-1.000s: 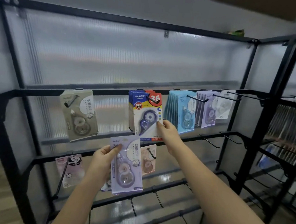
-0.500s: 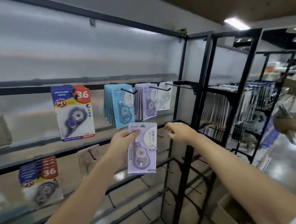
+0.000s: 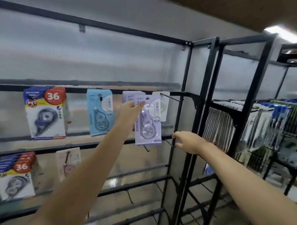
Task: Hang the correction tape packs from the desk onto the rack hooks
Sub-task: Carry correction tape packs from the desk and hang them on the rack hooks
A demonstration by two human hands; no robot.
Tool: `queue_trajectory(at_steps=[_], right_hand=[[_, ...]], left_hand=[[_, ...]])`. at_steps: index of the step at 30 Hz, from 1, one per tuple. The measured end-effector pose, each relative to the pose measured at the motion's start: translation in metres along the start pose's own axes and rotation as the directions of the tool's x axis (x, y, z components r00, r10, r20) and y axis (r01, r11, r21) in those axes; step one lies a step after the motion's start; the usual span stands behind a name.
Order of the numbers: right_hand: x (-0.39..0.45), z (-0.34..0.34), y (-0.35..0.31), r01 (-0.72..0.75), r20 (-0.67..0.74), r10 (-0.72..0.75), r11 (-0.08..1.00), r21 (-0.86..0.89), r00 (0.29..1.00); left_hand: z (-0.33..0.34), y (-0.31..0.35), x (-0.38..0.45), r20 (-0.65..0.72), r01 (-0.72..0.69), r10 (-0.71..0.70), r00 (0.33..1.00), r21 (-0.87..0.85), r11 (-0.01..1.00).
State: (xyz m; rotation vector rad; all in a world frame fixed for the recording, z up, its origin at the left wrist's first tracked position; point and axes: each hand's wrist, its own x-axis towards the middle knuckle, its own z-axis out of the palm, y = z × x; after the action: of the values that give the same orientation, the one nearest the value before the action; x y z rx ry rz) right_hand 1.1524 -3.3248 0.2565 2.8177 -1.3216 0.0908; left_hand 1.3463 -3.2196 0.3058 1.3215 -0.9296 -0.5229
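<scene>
My left hand [image 3: 130,108] pinches the top of a lilac correction tape pack [image 3: 148,123] and holds it up against the upper rail, in front of other lilac packs [image 3: 128,97] hanging there. A bare black hook [image 3: 170,96] sticks out just to the right of the pack's top. My right hand [image 3: 188,142] reaches to the lower rail with loosely curled fingers, close to a short bare hook [image 3: 170,143]; it holds nothing.
Blue packs [image 3: 99,114] and "36" packs [image 3: 45,112] hang further left; more "36" packs [image 3: 16,175] and a pink pack [image 3: 68,163] hang below. Black rack uprights [image 3: 200,102] stand at right. A second rack [image 3: 266,124] full of hanging goods is beyond.
The view swung right along the rack. My left hand raised the lilac pack from chest height up to the upper rail. My right hand left the "36" packs and moved to the lower rail.
</scene>
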Motion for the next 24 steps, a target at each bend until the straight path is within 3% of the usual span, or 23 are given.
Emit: queue_trajectory(at_steps=[8,21,24], right_hand=[[0.026,0.026,0.011,0.050,0.034,-0.051,0.998,0.047,0.998],[0.065,0.047,-0.008,0.040,0.139,-0.049,0.997,0.064,0.989],[0.066,0.047,-0.013,0.066,0.156,-0.078,0.994,0.083,0.985]], left_hand=[[0.002,-0.015,0.019,-0.095,0.011,-0.007,0.995,0.040,0.999],[-0.006,-0.030,0.093,-0.138,0.032,0.030,0.990,0.424,0.905],[-0.007,-0.029,0.087,-0.158,0.122,-0.055,0.986,0.451,0.884]])
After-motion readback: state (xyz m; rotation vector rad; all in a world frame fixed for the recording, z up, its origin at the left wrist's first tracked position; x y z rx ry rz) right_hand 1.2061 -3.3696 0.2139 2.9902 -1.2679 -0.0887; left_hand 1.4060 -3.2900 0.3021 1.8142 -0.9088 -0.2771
